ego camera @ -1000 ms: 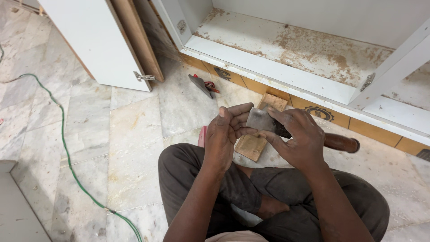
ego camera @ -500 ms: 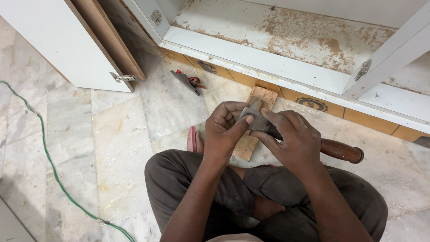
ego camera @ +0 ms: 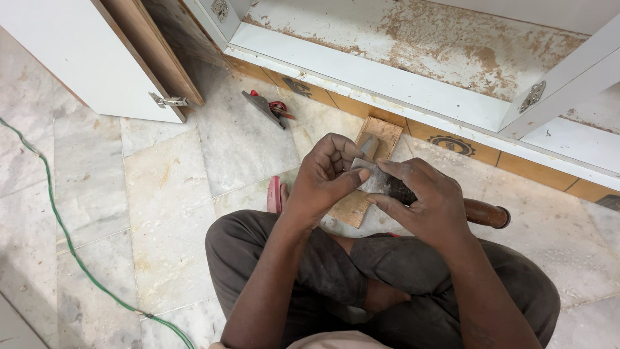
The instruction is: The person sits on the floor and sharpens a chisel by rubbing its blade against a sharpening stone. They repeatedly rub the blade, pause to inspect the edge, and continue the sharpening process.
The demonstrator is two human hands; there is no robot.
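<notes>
Two hands meet over a chisel blade above a marble floor.

Left hand [ego camera: 326,178] and right hand [ego camera: 423,200] are pressed close together, both pinching a flat grey metal blade [ego camera: 374,178] — the chisel's brown wooden handle [ego camera: 485,213] juts out past the right wrist. Under the hands lies a flat brown wooden block [ego camera: 378,132] on the marble floor [ego camera: 168,194], just before the open white cabinet [ego camera: 413,71] with its dusty base. Farther left lie a small red-handled tool [ego camera: 268,106], a white cabinet door [ego camera: 90,58] and a green cable [ego camera: 71,245] — well apart from the seated person's crossed legs.
</notes>
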